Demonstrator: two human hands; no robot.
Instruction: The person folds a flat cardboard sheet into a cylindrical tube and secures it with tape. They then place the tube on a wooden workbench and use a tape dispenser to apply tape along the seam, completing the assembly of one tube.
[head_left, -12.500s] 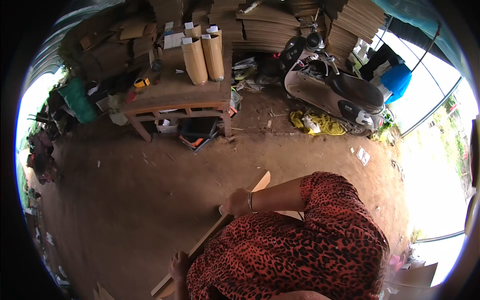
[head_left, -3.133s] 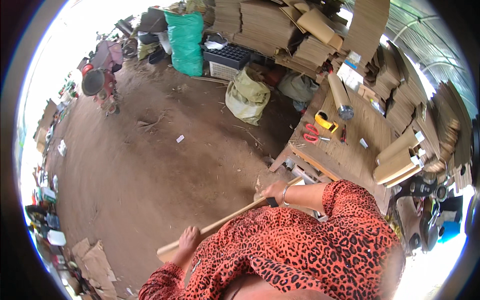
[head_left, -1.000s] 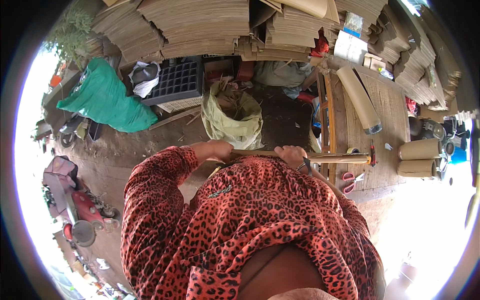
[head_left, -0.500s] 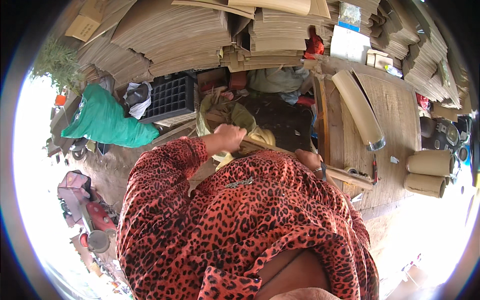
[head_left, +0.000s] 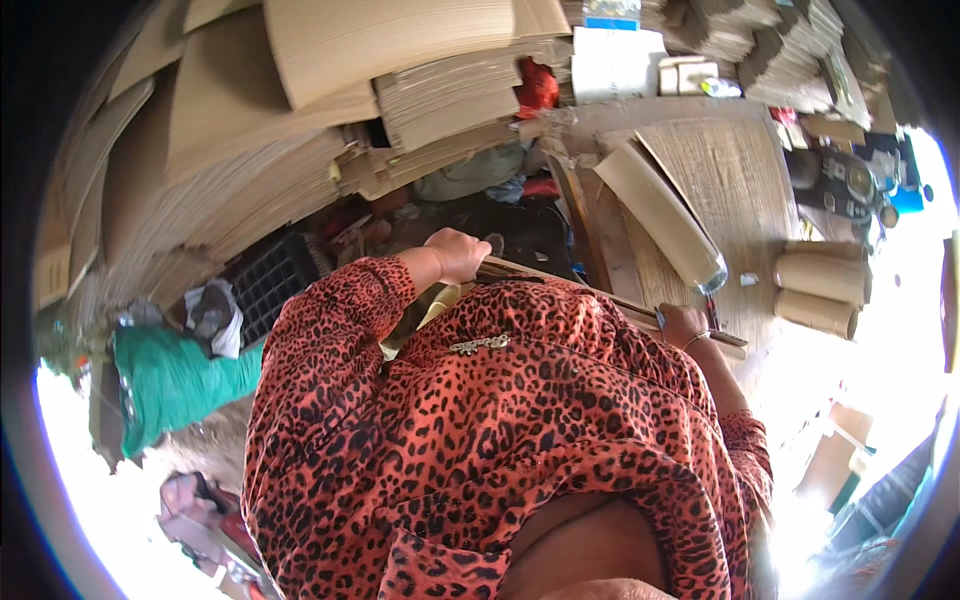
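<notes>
A long, thin, flat brown piece (head_left: pixel 625 303), which looks like layered cardboard, lies crosswise in front of my waist. My left hand (head_left: pixel 460 255) is closed round its left end, near a dark open space below. Toward its other end, beside the table, my right hand (head_left: pixel 685 324) grips it with curled fingers, which are partly hidden. The right tip of the piece sticks out past that hand. A thin red-and-dark tool (head_left: pixel 711 308) lies just beyond my right hand, its kind unclear.
The wooden table (head_left: pixel 745 185) at right bears a curled cardboard sheet (head_left: pixel 660 215) and brown cardboard rolls (head_left: pixel 822 278). Tall stacks of flat cardboard (head_left: pixel 450 95) line the back. At left are a black crate-like grid tray (head_left: pixel 268 290) and a green sack (head_left: pixel 170 380).
My view has turned, and the table has come nearer the middle. My right hand is now farther right along the brown piece. My left hand still grips its left end.
</notes>
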